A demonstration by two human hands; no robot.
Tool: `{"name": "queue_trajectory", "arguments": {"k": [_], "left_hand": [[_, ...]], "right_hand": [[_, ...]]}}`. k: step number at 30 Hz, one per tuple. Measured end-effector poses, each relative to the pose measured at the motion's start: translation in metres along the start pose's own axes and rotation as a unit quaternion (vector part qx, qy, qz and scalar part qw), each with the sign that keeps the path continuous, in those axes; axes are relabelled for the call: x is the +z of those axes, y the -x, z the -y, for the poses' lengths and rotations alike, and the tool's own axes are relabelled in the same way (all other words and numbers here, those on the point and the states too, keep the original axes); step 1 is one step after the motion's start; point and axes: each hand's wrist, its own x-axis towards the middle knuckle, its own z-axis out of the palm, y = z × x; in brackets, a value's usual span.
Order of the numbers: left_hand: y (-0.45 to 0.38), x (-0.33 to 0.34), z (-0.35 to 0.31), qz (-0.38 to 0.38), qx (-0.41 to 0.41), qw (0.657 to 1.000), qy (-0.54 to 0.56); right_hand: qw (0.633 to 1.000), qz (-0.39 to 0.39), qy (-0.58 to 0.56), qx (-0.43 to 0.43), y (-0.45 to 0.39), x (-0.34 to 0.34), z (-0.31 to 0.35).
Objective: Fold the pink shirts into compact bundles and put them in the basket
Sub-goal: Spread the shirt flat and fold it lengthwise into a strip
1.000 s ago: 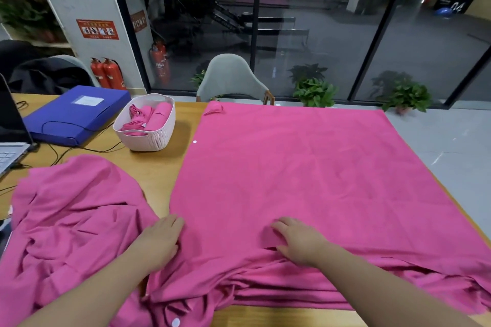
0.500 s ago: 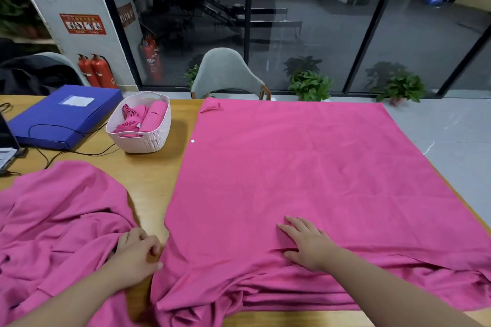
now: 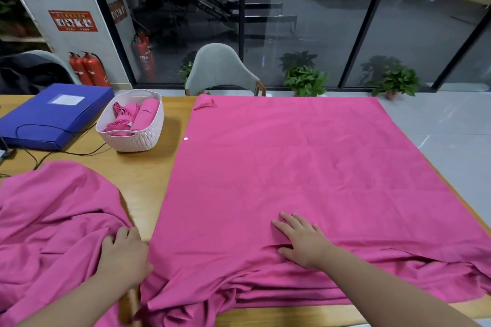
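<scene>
A large pink shirt [image 3: 292, 167] lies spread flat over the right half of the wooden table [image 3: 143, 175], its near edge bunched in folds. My right hand [image 3: 303, 240] presses flat on it near the front, fingers straight. A second pink shirt [image 3: 53, 220] lies crumpled at the left. My left hand [image 3: 125, 255] grips this crumpled shirt at its right edge, fingers curled into the cloth. The white woven basket [image 3: 138, 141] stands at the back left and holds rolled pink bundles [image 3: 132, 117].
A blue file box [image 3: 50, 114] with black cables lies left of the basket. A grey chair [image 3: 220, 69] stands behind the table. Fire extinguishers [image 3: 87, 69] and potted plants [image 3: 305, 79] line the glass wall. The table's right edge drops to a tiled floor.
My left hand left the edge of the flat shirt, moved left and took hold of the crumpled shirt. My right hand stayed pressed on the flat shirt.
</scene>
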Motion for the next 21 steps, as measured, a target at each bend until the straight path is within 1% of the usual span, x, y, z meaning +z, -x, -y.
{"name": "queue_trajectory", "arguments": {"k": [2, 4, 5, 6, 7, 8, 9, 10, 11, 12, 15, 16, 18, 19, 21], "left_hand": [[-0.011, -0.009, -0.001, 0.027, -0.006, 0.999, -0.018], [-0.018, -0.025, -0.008, 0.036, 0.0, 0.999, 0.015], [-0.026, -0.032, -0.015, -0.005, 0.016, 0.998, 0.057], [-0.032, -0.035, -0.025, -0.061, 0.049, 0.992, 0.1], [-0.041, -0.035, -0.037, -0.114, 0.093, 0.976, 0.157], [-0.047, -0.04, -0.049, -0.114, 0.143, 0.964, 0.194], [-0.051, -0.041, -0.062, -0.087, 0.188, 0.957, 0.202], [-0.055, -0.037, -0.073, -0.065, 0.215, 0.956, 0.191], [-0.057, -0.033, -0.079, -0.053, 0.232, 0.956, 0.173], [-0.06, -0.027, -0.081, -0.069, 0.247, 0.953, 0.159], [-0.056, -0.004, -0.078, -0.003, 0.259, 0.96, 0.109], [-0.055, 0.005, -0.073, -0.009, 0.268, 0.957, 0.111], [-0.058, 0.013, -0.063, -0.041, 0.276, 0.951, 0.134], [-0.062, 0.011, -0.06, -0.06, 0.273, 0.948, 0.15], [-0.081, -0.001, -0.061, -0.125, 0.27, 0.937, 0.184]], "right_hand": [[1.0, 0.005, 0.001, 0.003, 0.0, -0.005, 0.001], [1.0, -0.006, 0.003, 0.001, -0.006, -0.014, 0.003], [1.0, -0.026, 0.002, 0.002, -0.011, -0.019, 0.004], [0.999, -0.05, 0.001, 0.001, -0.016, -0.023, 0.005], [0.997, -0.074, -0.002, 0.001, -0.021, -0.027, 0.007], [0.996, -0.091, -0.008, 0.001, -0.026, -0.03, 0.008], [0.995, -0.103, -0.014, 0.004, -0.029, -0.032, 0.008], [0.994, -0.109, -0.017, 0.012, -0.032, -0.034, 0.006], [0.993, -0.114, -0.017, 0.021, -0.034, -0.034, 0.004], [0.992, -0.122, -0.018, 0.032, -0.034, -0.035, 0.0], [0.986, -0.141, -0.026, 0.088, -0.039, -0.032, -0.028], [0.984, -0.136, -0.029, 0.109, -0.04, -0.031, -0.041], [0.986, -0.095, -0.022, 0.135, -0.042, -0.029, -0.07], [0.987, -0.087, -0.018, 0.135, -0.043, -0.03, -0.081], [0.983, -0.124, -0.019, 0.135, -0.05, -0.039, -0.097]]}}
